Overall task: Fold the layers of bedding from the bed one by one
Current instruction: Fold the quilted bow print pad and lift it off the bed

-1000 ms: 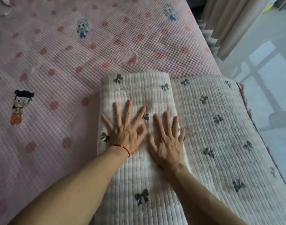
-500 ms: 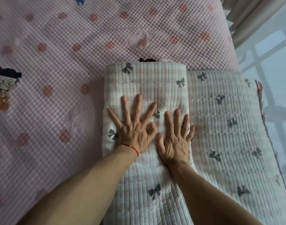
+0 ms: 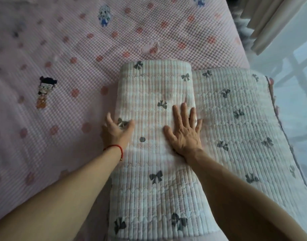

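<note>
A white quilted blanket with dark bow prints lies on the bed's right side. Its left part is folded over into a thick raised strip; the flat single layer spreads to the right. My left hand curls its fingers around the strip's left edge, thumb on top. My right hand lies flat with straight fingers on the strip's top, near its right fold. Beneath everything lies a pink checked sheet with red dots and cartoon figures.
The bed's right edge runs along the blanket's dark trim. Beyond it is pale floor, and a beige curtain hangs at the top right.
My left hand slid from flat on the strip's top to its left edge and curled around it. My right hand stays flat. The view shifted slightly.
</note>
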A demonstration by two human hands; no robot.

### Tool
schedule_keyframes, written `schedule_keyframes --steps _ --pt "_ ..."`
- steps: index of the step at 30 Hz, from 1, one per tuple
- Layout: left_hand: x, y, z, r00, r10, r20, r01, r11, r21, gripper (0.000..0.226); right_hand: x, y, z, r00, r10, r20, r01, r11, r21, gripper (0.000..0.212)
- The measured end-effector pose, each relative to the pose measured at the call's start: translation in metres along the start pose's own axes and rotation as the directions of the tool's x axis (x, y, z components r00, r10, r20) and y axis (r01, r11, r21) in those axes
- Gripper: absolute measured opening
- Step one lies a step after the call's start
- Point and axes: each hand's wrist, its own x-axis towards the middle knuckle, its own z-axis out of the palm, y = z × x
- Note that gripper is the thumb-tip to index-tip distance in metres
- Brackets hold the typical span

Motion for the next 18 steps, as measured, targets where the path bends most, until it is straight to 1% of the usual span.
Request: schedule_keyframes --steps 1,2,3,4,6,7,8,10,11,12,13,15,17,18 --pt "-0.004 -0.013 -0.008 0.968 -0.205 0.145 0.215 0.975 -0.062 0.113 -0.005 0.005 -0.003 0.999 -0.019 0.03 0.02 1.0 -0.021 0.078" --pt "-0.009 -0.024 -0.017 0.909 -0.301 0.289 0.342 0.934 -0.101 0.127 -0.011 0.009 -0.008 0.998 -0.031 0.062 0.033 0.999 -0.025 0.078" --pt "-0.014 -0.028 -0.024 0.866 -0.332 0.374 0.398 0.91 -0.114 0.132 -0.017 0.014 -0.011 0.995 -0.033 0.096 0.036 0.999 -0.028 0.079" --pt "-0.017 -0.023 -0.03 0.857 -0.296 0.421 0.39 0.908 -0.155 0.125 -0.025 0.02 -0.018 0.992 -0.039 0.12 0.041 0.999 -0.017 0.079" --pt "-0.033 0.002 -0.045 0.883 -0.155 0.443 0.285 0.927 -0.244 0.083 -0.038 0.029 -0.021 0.982 -0.037 0.186 0.032 0.999 0.028 0.081" --pt "-0.046 0.024 -0.048 0.889 -0.076 0.451 0.215 0.94 -0.265 0.069 -0.046 0.037 -0.03 0.975 -0.049 0.216 0.038 0.998 0.056 0.081" --pt "-0.056 0.038 -0.049 0.888 -0.022 0.459 0.163 0.949 -0.27 0.066 -0.055 0.043 -0.034 0.961 -0.072 0.267 0.05 0.995 0.087 0.079" --pt "-0.084 0.077 -0.049 0.88 0.085 0.468 0.051 0.961 -0.271 0.083 -0.069 0.05 -0.057 0.928 -0.064 0.368 -0.048 0.957 0.286 0.074" --pt "-0.099 0.098 -0.044 0.884 0.128 0.449 -0.006 0.964 -0.264 0.092 -0.079 0.052 -0.076 0.897 -0.04 0.441 -0.156 0.903 0.4 0.072" --pt "-0.112 0.118 -0.036 0.898 0.16 0.409 -0.063 0.969 -0.24 0.098 -0.087 0.056 -0.094 0.872 -0.033 0.489 -0.228 0.856 0.464 0.068" --pt "-0.124 0.138 -0.025 0.918 0.179 0.354 -0.115 0.974 -0.195 0.102 -0.095 0.063 -0.111 0.865 -0.054 0.499 -0.257 0.805 0.534 0.066" --pt "-0.156 0.182 -0.001 0.93 0.242 0.277 -0.213 0.968 -0.132 0.102 -0.114 0.08 -0.145 0.833 -0.048 0.551 -0.397 0.642 0.656 0.072" --pt "-0.188 0.219 0.031 0.919 0.304 0.251 -0.295 0.953 -0.071 0.099 -0.134 0.097 -0.177 0.837 -0.066 0.544 -0.442 0.505 0.741 0.079" --pt "-0.203 0.238 0.052 0.909 0.329 0.256 -0.339 0.941 -0.005 0.097 -0.143 0.109 -0.193 0.848 -0.068 0.526 -0.444 0.451 0.774 0.079"
